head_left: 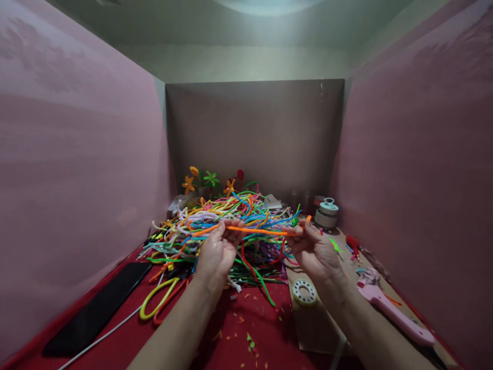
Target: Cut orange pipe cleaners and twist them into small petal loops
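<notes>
An orange pipe cleaner stretches nearly level between my two hands, in front of a big heap of pipe cleaners in many colours. My left hand pinches it left of the middle, and its loose end runs on leftward past the fingers. Toward the other end, my right hand grips it between thumb and fingers; a short orange bit shows above the fingertips. Below the hands, a red pipe cleaner and a green one hang out of the heap.
Pipe-cleaner flowers stand behind the heap. On the right, a cardboard sheet carries a tape roll, a pink glue gun and a grey-blue container. At left lie a black flat slab and yellow-handled scissors. Scraps dot the red cloth.
</notes>
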`<state>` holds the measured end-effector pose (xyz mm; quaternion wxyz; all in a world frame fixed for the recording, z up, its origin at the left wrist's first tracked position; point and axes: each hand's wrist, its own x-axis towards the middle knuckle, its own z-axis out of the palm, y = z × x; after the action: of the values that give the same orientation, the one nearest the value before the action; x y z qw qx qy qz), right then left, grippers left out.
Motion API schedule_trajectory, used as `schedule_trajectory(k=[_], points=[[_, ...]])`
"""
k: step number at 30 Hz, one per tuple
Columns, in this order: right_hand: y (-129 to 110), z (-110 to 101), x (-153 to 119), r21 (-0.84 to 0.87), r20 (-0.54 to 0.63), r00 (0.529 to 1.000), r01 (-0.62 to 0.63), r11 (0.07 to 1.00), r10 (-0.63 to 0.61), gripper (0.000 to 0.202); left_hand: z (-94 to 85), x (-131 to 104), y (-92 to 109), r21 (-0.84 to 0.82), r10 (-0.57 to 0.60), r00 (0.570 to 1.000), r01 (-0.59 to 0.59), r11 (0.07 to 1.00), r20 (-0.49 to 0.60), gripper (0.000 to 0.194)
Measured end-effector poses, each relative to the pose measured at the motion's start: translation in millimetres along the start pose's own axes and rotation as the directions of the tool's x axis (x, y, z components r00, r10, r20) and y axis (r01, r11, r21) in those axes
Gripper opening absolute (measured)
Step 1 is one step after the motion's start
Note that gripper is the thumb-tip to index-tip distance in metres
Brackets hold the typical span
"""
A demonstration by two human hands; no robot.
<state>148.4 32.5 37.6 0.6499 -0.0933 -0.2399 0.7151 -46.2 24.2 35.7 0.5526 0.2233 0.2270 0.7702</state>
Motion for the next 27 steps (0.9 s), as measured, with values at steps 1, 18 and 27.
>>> schedule_trajectory(k=[1,18,27], points=[[-0.2,0.3,-1.5,0.015,0.013,0.999,-0.03,0.999,0.03,0.009,-0.1,0.3,1.9,-0.033,-0.023,1.0,0.023,0.999,-0.002,0.025],[0.6,6.4,-14.0,-0.093,0.117,0.993,-0.005,0.996,0.016,0.012,-7.5,3.3,18.2,-0.15,0.002,0.996,0.011,0.989,0.09,0.018],[-4.6,-4.3,-2.0,0.079,-0.039,0.999,-0.011,0.997,0.014,0.01,-14.4,7.5,17.2,0.1,0.107,0.994,-0.106,0.989,-0.004,0.009]])
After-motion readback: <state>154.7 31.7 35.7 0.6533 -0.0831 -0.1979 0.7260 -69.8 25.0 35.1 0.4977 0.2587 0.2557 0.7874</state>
